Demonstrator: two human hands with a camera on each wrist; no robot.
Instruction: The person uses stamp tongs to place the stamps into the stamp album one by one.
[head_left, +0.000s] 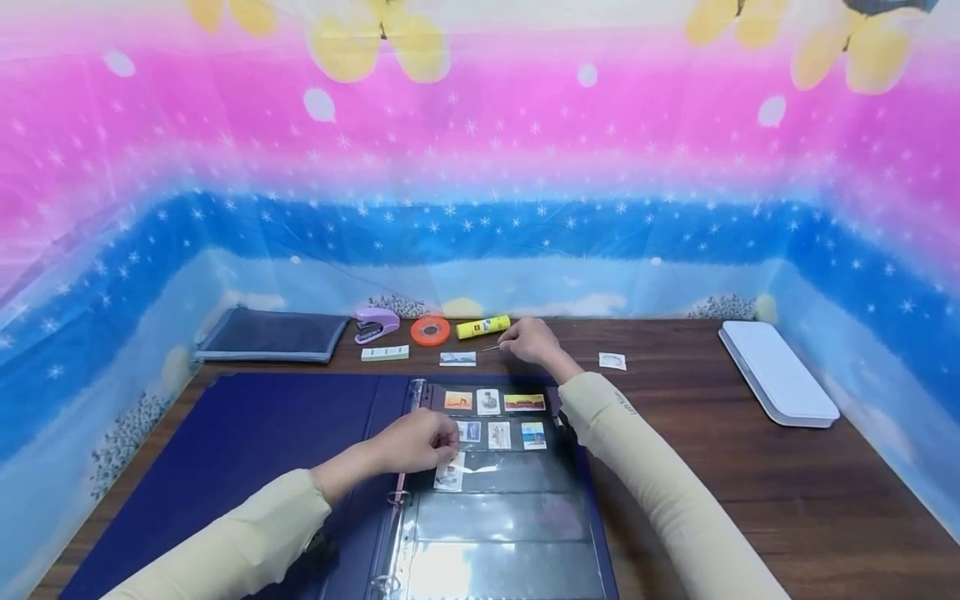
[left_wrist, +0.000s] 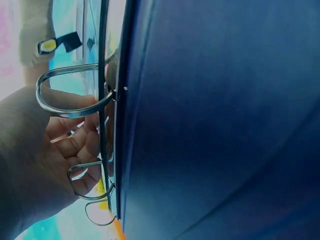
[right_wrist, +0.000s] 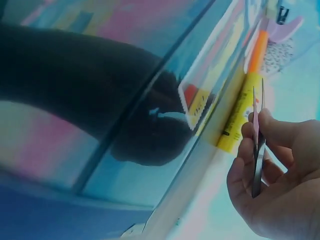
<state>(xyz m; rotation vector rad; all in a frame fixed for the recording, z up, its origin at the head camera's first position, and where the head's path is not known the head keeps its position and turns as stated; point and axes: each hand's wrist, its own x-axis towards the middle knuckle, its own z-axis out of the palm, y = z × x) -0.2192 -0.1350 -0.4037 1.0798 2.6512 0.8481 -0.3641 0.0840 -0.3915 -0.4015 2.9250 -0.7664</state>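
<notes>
My right hand (head_left: 531, 340) grips a pair of metal tweezers (right_wrist: 257, 145); in the right wrist view their tips stand apart. In the head view the tweezers point left, close to a loose stamp (head_left: 457, 359) behind the album. My left hand (head_left: 415, 442) is over the left side of the black stock page (head_left: 517, 517), fingers bent, fingertips at the top of a stamp (head_left: 450, 475) in the third row. Whether they pinch anything I cannot tell. Above it, two rows of stamps fill the upper strips. Metal rings (left_wrist: 67, 112) stand beside the left hand.
The blue binder cover (head_left: 277, 467) lies open to the left. Along the back are a dark mesh pouch (head_left: 273, 335), purple stapler (head_left: 377, 325), orange tape roll (head_left: 431, 330), yellow glue stick (head_left: 483, 327) and sticky flags (head_left: 385, 353). Another stamp (head_left: 612, 361) and a white case (head_left: 778, 373) lie right.
</notes>
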